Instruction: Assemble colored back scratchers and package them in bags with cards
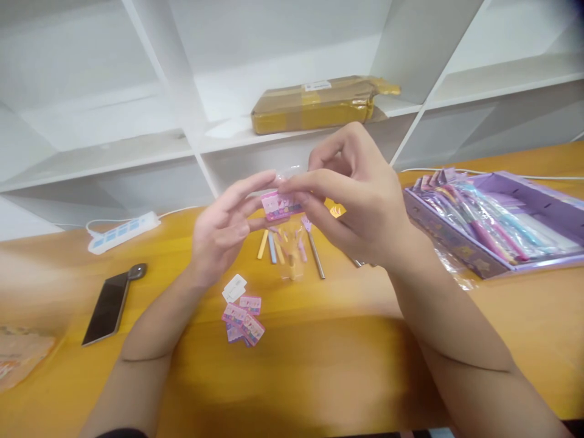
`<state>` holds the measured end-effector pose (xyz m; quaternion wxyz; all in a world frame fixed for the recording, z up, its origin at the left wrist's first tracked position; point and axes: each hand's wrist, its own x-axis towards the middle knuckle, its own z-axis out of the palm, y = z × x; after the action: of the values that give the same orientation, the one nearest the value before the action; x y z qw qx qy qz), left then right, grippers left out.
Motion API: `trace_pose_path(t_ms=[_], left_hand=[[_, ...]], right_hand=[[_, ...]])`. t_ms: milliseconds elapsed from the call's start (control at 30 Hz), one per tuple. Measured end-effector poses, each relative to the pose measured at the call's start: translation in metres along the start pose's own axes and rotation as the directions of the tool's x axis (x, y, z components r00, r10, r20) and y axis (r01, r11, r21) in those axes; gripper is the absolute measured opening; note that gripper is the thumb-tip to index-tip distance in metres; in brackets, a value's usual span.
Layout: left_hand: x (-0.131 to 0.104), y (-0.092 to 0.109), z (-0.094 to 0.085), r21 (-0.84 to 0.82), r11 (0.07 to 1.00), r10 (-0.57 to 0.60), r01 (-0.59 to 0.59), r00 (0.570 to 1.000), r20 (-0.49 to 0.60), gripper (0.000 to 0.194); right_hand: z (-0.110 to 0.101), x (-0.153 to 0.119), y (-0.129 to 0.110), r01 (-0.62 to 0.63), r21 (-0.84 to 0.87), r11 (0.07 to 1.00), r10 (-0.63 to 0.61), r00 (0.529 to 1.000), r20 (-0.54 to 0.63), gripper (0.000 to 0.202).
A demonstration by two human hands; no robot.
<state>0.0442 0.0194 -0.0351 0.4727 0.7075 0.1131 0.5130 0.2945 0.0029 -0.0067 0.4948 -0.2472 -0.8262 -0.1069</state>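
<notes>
Up in front of me, a small pink printed card is held between my two hands. My left hand supports it from the left side, fingers around its edge. The thumb and index finger of my right hand pinch its upper right part. Below the card hangs a clear plastic bag; whether the coloured pieces seen through it are inside or behind is hard to tell. Several matching pink cards lie in a loose pile on the table, beside a white card.
At right, a purple box holds several wrapped pens. Yellow and blue sticks and a metallic rod lie behind my hands. A phone and power strip sit left. A taped parcel rests on the shelf.
</notes>
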Motion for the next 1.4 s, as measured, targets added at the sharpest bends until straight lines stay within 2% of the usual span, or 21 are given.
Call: trace_pose_path(t_ms=[500, 567, 667, 733, 867, 1000, 1067, 1133, 1267, 1400], left_hand=[[0.002, 0.004, 0.001, 0.118, 0.993, 0.001, 0.001, 1.0, -0.022, 0.06], [0.002, 0.004, 0.001, 0.129, 0.992, 0.005, -0.004, 1.0, -0.012, 0.06], [0.002, 0.003, 0.0, 0.156, 0.988, 0.008, -0.007, 1.0, -0.009, 0.062], [0.001, 0.002, -0.001, 0.17, 0.985, 0.015, -0.014, 1.0, -0.004, 0.062], [0.0, -0.002, -0.001, 0.233, 0.97, 0.075, -0.074, 0.997, 0.004, 0.059], [0.001, -0.006, 0.0, 0.263, 0.94, 0.23, -0.219, 0.973, -0.012, 0.062], [0.001, -0.007, 0.001, 0.258, 0.944, 0.213, -0.204, 0.977, -0.009, 0.059], [-0.002, -0.007, 0.002, 0.259, 0.953, 0.168, -0.159, 0.986, -0.016, 0.049], [-0.006, -0.008, 0.005, 0.29, 0.947, 0.148, -0.139, 0.989, -0.011, 0.032], [-0.006, -0.007, 0.008, 0.31, 0.943, 0.121, -0.124, 0.992, 0.028, 0.025]], right_hand=[[0.0, 0.0, 0.001, 0.01, -0.042, 0.999, -0.012, 0.998, -0.056, 0.014], [-0.001, -0.001, 0.003, -0.045, -0.008, 0.999, 0.045, 0.998, -0.04, 0.025], [-0.002, -0.003, 0.006, -0.179, 0.076, 0.981, 0.174, 0.983, 0.062, 0.062], [-0.001, -0.004, 0.008, -0.251, 0.17, 0.953, 0.229, 0.964, 0.137, 0.07], [0.0, -0.004, 0.008, -0.347, 0.306, 0.887, 0.293, 0.933, 0.207, 0.06], [-0.001, -0.001, 0.006, -0.354, 0.292, 0.889, 0.306, 0.931, 0.198, 0.043], [-0.002, 0.0, 0.005, -0.33, 0.264, 0.906, 0.282, 0.937, 0.205, 0.032], [-0.002, 0.0, 0.005, -0.298, 0.257, 0.919, 0.245, 0.945, 0.218, 0.024], [0.0, -0.002, 0.005, -0.256, 0.262, 0.93, 0.196, 0.953, 0.232, 0.018], [0.002, -0.004, 0.006, -0.23, 0.245, 0.942, 0.179, 0.96, 0.214, 0.019]])
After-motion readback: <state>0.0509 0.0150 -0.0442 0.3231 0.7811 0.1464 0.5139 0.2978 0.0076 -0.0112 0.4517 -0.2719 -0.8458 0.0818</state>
